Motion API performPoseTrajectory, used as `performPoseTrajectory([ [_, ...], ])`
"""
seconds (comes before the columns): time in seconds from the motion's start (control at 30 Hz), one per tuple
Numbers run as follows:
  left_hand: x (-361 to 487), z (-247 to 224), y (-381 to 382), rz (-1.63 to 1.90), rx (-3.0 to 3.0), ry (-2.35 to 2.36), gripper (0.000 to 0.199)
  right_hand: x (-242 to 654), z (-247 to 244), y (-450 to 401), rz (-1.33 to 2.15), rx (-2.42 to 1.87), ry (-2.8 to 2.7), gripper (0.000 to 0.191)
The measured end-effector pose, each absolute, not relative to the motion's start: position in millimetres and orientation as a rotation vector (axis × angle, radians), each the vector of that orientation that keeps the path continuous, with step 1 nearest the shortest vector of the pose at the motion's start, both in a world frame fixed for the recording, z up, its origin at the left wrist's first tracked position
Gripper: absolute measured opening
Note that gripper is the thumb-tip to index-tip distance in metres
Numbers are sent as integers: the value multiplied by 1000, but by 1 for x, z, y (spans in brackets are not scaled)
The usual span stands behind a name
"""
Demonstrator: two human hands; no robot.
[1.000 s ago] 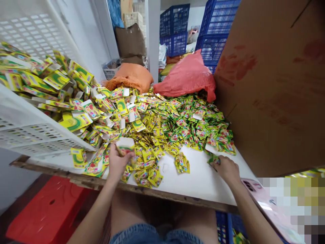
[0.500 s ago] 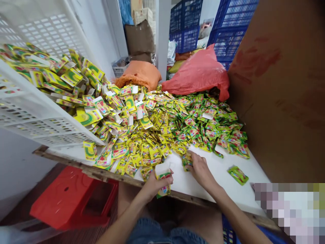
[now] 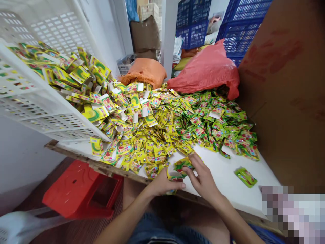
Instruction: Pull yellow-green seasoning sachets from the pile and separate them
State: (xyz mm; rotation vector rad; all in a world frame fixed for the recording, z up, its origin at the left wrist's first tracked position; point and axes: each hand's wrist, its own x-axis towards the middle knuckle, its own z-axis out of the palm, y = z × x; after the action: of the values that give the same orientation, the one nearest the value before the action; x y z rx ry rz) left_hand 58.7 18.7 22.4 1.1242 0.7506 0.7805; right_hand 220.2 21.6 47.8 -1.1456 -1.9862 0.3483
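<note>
My left hand (image 3: 161, 184) is wrapped round a small yellow-and-green carton (image 3: 173, 176), held at the front edge of the white table (image 3: 218, 179). Green-and-yellow sachets (image 3: 183, 164) are pinched in my right hand (image 3: 203, 176), right at the carton's upper end. Whether they are partly inside it cannot be made out, since fingers cover the opening. Beyond my hands lies a heap of yellow sachets (image 3: 154, 149), with green sachets (image 3: 218, 132) heaped to its right. One green sachet (image 3: 245, 177) rests alone on the right of the table.
Many small cartons (image 3: 106, 103) spill from a tipped white crate (image 3: 54, 110) on the left. An orange sack (image 3: 147, 71) and a red bag (image 3: 203, 71) lie behind the heaps. A brown cardboard wall (image 3: 284, 101) stands right; a red stool (image 3: 68, 189) stands lower left.
My right hand has moved left and toward me with the sachets, from the table to the carton. My left hand has shifted slightly right, and the carton is now tilted toward the sachets.
</note>
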Motion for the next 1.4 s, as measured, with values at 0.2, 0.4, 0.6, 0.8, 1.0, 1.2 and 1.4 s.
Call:
performPoseTrajectory([
  [0.2, 56, 24, 20, 749, 1252, 750, 43, 223, 47, 16, 307, -1131, -2057, 12],
  [0.4, 57, 28, 21, 722, 1282, 717, 33, 221, 52, 12, 304, -1072, -2051, 13],
  [0.6, 57, 28, 19, 693, 1278, 747, 35, 221, 44, 11, 228, -1192, -2099, 11],
  [0.8, 58, 32, 22, 698, 1362, 823, 31, 215, 74, 9, 297, -1171, -2341, 14],
  [1.0, 61, 30, 28, 757, 1396, 820, 26, 212, 75, -1, 424, -1176, -2236, 20],
  [1.2, 59, 25, 29, 707, 1337, 670, 25, 218, 51, -7, 277, -1207, -2157, 15],
  [1.4, 52, 15, 14, 1097, 1340, 852, 51, 220, 42, -11, 359, -1226, -2153, 17],
])
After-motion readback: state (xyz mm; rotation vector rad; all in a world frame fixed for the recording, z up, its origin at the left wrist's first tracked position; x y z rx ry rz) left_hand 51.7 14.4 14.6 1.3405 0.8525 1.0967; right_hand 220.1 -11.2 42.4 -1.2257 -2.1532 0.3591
